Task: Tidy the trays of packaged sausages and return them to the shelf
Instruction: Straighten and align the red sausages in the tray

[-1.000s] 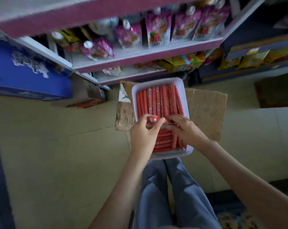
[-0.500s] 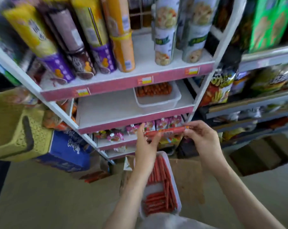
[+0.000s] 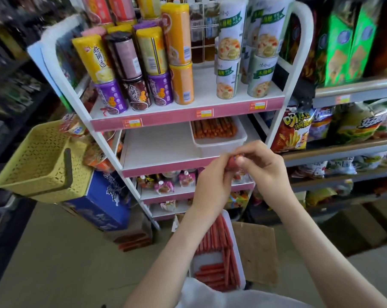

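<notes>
Both hands are raised and close together, and each grip is closed on the same packaged sausage. The left hand pinches it from one side and the right hand curls round its other end, so only a short red stretch shows between the fingers. The sausage is held in the air in front of the pink-edged middle shelf. Just behind it, a white tray of darker sausage sticks sits at the right of that shelf.

Below the forearms, a second tray rests on a cardboard box on the floor (partly filled, with some red sausages lengthwise and some crosswise). Stacked cans fill the shelf above. A yellow basket hangs at the rack's left side, over a blue carton.
</notes>
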Available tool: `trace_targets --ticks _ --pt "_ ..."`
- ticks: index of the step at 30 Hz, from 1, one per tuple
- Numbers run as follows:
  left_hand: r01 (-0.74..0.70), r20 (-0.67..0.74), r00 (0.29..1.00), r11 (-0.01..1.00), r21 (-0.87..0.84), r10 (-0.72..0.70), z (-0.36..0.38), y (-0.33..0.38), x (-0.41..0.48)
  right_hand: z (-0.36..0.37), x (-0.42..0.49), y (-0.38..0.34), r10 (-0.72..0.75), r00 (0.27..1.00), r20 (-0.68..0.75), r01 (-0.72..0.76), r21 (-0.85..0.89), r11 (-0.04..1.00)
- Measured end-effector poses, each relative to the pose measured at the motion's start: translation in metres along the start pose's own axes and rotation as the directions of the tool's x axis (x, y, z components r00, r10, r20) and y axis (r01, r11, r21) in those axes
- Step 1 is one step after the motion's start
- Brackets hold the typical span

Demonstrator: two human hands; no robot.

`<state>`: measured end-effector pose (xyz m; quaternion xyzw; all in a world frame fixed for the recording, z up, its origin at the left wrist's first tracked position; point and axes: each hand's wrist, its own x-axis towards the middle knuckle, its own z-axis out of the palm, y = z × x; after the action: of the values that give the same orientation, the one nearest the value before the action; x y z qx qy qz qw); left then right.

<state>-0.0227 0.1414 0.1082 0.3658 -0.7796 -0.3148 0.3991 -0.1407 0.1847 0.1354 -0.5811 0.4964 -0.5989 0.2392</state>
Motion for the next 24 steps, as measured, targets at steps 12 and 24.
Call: trace_targets --ticks 12,24 --pt "0.333 -0.003 0.934 0.876 -0.35 -0.356 -0.005 -0.002 -0.011 0.001 -0.011 0.03 0.091 0.965 0.245 -0.045 -0.189 0.981" --pt "0.685 0.256 0.71 0.56 -0.465 -0.656 -0.015 -0.007 0.001 0.008 -0.013 0.032 -0.051 0.971 0.233 0.12 -0.29 0.949"
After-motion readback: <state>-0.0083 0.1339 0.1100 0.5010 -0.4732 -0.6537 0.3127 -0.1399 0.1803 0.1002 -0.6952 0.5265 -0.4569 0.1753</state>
